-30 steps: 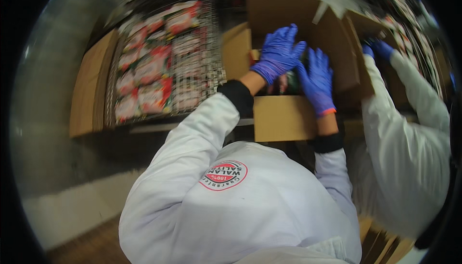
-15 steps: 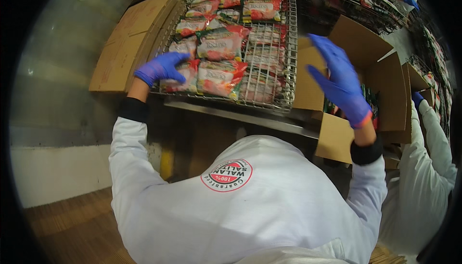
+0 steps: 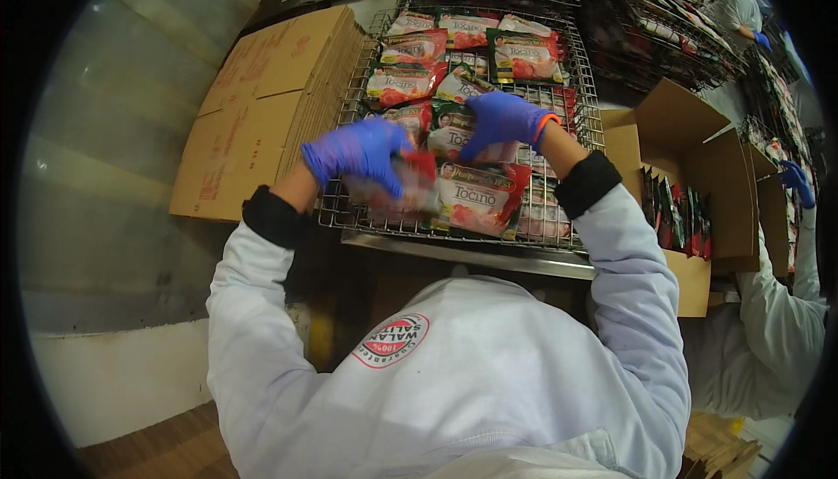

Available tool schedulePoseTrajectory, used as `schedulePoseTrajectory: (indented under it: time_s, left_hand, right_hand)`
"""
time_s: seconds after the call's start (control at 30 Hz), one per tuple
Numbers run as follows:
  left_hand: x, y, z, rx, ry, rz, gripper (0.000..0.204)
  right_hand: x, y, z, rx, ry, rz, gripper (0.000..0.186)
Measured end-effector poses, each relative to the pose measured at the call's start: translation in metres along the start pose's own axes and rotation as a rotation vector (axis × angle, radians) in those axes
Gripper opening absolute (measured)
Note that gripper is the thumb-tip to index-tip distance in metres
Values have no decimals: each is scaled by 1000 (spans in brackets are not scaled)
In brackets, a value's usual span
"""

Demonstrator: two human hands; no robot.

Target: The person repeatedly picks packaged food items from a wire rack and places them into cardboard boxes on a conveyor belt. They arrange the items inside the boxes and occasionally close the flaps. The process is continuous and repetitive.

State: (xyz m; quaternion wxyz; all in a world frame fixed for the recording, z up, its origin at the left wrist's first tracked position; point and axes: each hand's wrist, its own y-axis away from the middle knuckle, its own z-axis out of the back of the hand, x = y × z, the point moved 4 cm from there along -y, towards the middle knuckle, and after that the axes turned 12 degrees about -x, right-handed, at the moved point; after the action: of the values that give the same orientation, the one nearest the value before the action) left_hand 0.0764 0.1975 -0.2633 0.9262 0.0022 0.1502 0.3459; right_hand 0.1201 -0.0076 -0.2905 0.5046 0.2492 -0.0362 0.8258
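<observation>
Wire tray [image 3: 596, 130], near-left corner: left fingers [image 3: 382, 171] curled round a blurred pouch [image 3: 393, 205]; right fingers [image 3: 482, 126] half-bent over another pouch [image 3: 449, 137] mid-tray, grip unclear; likely soft, slippery, pinch side seams

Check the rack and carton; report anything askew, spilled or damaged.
Nothing looks spilled or torn. The packs on the wire rack lie unevenly, some overlapping, unlike the upright row in the open carton; the pack at the left hand is too blurred to judge.
</observation>
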Motion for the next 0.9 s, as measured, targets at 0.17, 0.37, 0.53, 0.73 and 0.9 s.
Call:
schedulePoseTrajectory:
  time_s: [0.17, 0.37, 0.53, 0.73, 0.9]
  left_hand:
    - [64, -23, 0, -63, 206, 221, 75]
    - [69, -24, -5, 13, 213, 227, 97]
    - [79, -20, -11, -144, 131, 132, 108]
    - [65, -36, 2, 116, 135, 236, 117]
    - [58, -28, 3, 164, 335, 317, 117]
  right_hand:
    - [4, -4, 27, -161, 69, 95, 57]
    - [-54, -63, 15, -308, -482, 32, 54]
    - [-45, -73, 11, -309, -385, 66, 76]
    - [-64, -67, -3, -244, -224, -230, 81]
    - [-49, -44, -11, 44, -318, -15, 101]
